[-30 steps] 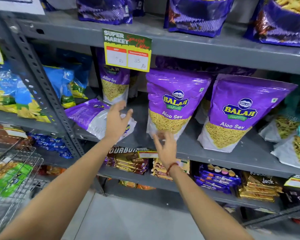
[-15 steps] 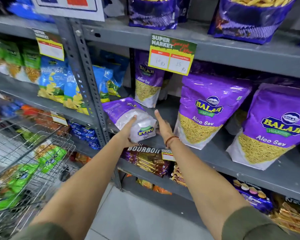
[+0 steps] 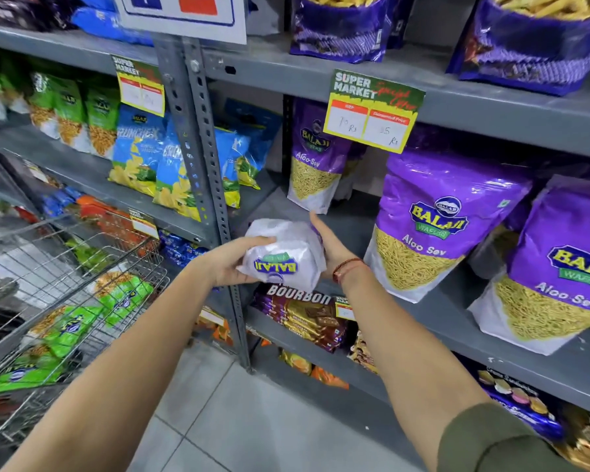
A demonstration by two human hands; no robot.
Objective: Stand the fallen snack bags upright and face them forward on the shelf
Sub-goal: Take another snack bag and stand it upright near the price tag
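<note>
Fallen snack bag (image 3: 283, 257) gripped between both hands at the front edge of the grey shelf (image 3: 355, 229).

Left hand (image 3: 229, 264) curled around the bag's left side, fingers wrapped over its white bottom; right hand (image 3: 334, 247) pressed flat against the right side, fingers extended and pointing up toward the back. Bag turned bottom-end toward the camera, logo upside down, lifted at the shelf's left end just beside the steel upright (image 3: 205, 158). Two large purple Aloo Sev bags (image 3: 436, 219) upright to the right. Compared with half a second ago: bag tilted up off its side, purple face no longer visible, right hand now in contact.
</note>
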